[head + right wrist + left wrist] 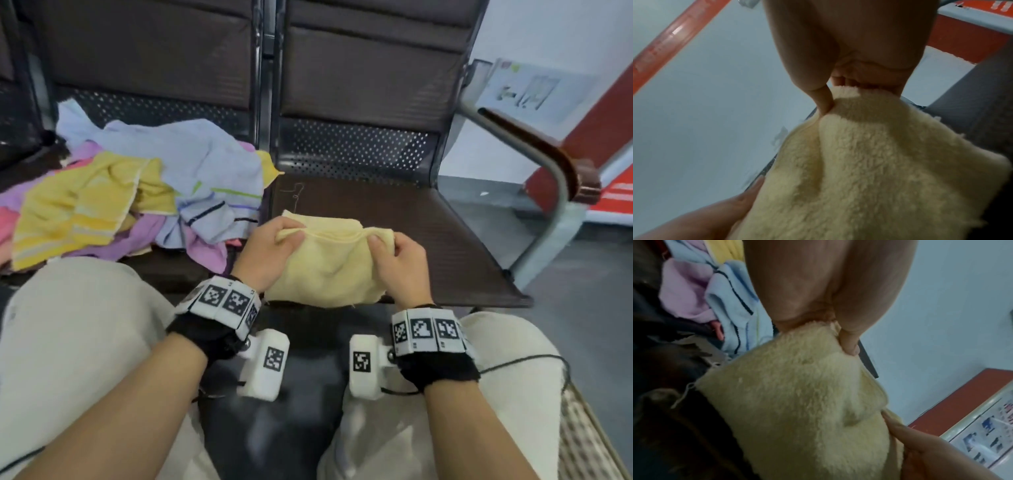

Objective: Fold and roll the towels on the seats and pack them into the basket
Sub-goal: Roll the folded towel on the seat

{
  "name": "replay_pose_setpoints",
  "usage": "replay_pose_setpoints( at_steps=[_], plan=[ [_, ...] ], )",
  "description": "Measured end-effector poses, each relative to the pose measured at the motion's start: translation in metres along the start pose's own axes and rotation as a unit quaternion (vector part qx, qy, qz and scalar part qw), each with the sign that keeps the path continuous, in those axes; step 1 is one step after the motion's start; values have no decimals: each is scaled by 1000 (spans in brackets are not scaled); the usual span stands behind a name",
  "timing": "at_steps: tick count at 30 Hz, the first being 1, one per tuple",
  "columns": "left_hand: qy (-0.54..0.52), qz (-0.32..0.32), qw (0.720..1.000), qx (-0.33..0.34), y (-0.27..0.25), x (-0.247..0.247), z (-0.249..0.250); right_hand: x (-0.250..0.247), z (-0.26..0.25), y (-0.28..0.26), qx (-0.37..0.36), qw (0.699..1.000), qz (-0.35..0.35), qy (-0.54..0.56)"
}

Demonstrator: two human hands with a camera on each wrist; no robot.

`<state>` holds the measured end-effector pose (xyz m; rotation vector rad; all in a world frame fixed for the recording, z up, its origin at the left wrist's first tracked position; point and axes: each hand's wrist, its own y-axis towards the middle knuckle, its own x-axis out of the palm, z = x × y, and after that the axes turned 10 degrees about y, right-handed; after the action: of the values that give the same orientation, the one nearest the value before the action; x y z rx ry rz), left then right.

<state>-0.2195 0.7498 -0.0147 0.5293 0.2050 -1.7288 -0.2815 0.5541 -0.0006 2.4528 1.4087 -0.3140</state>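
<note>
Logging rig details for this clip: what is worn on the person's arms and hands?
Both hands, left hand and right hand, are bare, forearms unsleeved. Each wrist carries a black strap, a band of white blocks with black square markers, and a white marked camera box. A thin black cable trails from the right wrist.

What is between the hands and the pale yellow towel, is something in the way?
Nothing is. The left hand and the right hand both already pinch the far edge of the pale yellow towel on the seat. The heap of other towels lies on the next seat, off to the left, apart from it.
</note>
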Motion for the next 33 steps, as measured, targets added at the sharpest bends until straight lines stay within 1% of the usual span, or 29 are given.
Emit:
replay_pose_setpoints(
  at_steps=[2,5,7,11,14,17,18,20,21,22,24,26,27,28,29,30,33],
  plan=[
    [6,-9,999,-38,12,3,-10,6,8,11,32,999,-20,-15],
    [-25,-22,994,-107,35,7,-16,15,14,36,70,997,-36,-22],
    [-38,-27,990,-133,54,9,-16,20,16,56,84,995,-42,-24],
    [-38,-15,988,-150,95,13,-15,29,19,97,91,992,-66,-53],
    [-5,-8,989,-149,124,16,-22,35,22,123,89,989,-79,-91],
    [50,-45,985,-160,139,19,-37,40,31,132,110,976,-104,-157],
    [67,-66,981,-168,139,20,-43,41,35,131,110,972,-111,-175],
    [96,-87,975,-183,135,22,-54,41,38,126,69,971,-120,-197],
    [98,-87,973,-188,131,23,-58,39,38,121,36,968,-139,-204],
    [93,-83,974,-189,128,23,-59,37,37,116,3,960,-176,-216],
    [107,-77,976,-174,119,23,-61,31,34,104,-42,923,-281,-258],
    [179,-76,973,-125,108,23,-57,23,32,89,-49,880,-372,-290],
    [204,-75,971,-94,102,23,-54,19,33,82,-48,860,-407,-305],
    [207,-82,973,-68,94,24,-49,16,34,76,-46,843,-431,-320],
    [189,-96,976,-50,86,26,-44,14,36,70,-48,831,-443,-332],
    [167,-111,979,-39,77,27,-39,14,37,66,-58,827,-444,-341],
    [149,-137,979,-28,54,29,-32,14,32,58,-124,831,-411,-353]
  ],
)
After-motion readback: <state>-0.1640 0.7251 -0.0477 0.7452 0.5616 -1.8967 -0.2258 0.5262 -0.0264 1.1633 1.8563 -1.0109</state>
